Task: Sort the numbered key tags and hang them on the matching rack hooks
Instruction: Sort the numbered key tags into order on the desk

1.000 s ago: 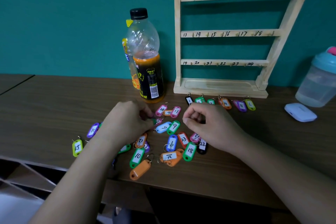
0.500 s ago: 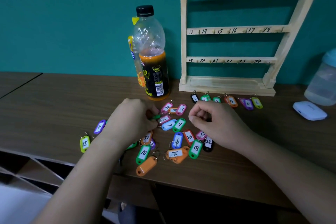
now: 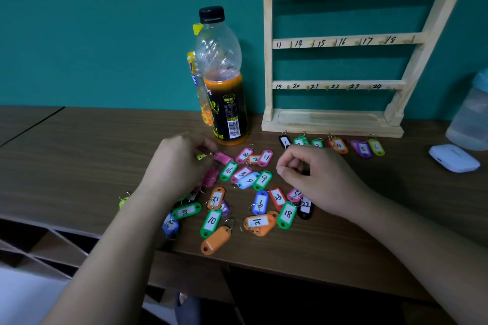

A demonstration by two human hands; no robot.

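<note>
— Logging the hands first. What of the left hand (image 3: 182,163)?
— It is well out in front of the rack (image 3: 268,60), off its left post. Fingers curled. Thumb and fingertips pinch a yellow-green tag (image 3: 201,156), and only its tip shows past them. That tip sits against the ring of a blank pink tag (image 3: 223,158) lying flat on the table (image 3: 79,155).
— And the right hand (image 3: 319,179)?
— Straight out from the rack's base, just on the person's side of the sorted row. Fingers curled in, thumb tip against forefinger. Can't tell whether anything is caught between them, because the fingers block it.
— Sorted row?
— Six tags side by side just in front of the rack's base: black 1 (image 3: 284,141), two green tags (image 3: 301,141) with numbers hard to read, orange 4 (image 3: 339,145), purple 5 (image 3: 363,148), yellow-green 6 (image 3: 376,146). Rings point toward the rack.
— Loose tags?
— A scattered heap farther out from the rack, between the hands and toward the table's near edge. Readable: green 16 (image 3: 228,171), pink 11 (image 3: 265,158), red 23 (image 3: 277,197), black 22 (image 3: 305,207), green 18 (image 3: 287,214), green 10 (image 3: 211,221). An orange tag (image 3: 215,240) lies blank side up, farthest from the rack.
— Rack markings?
— Three rails in view, handwritten 7–12, 13–18 and 19–24, top to bottom.
— Other items?
— A juice bottle (image 3: 227,103) just left of the rack's base. A white case (image 3: 454,158) and a clear shaker (image 3: 472,119) off to the rack's right.
</note>
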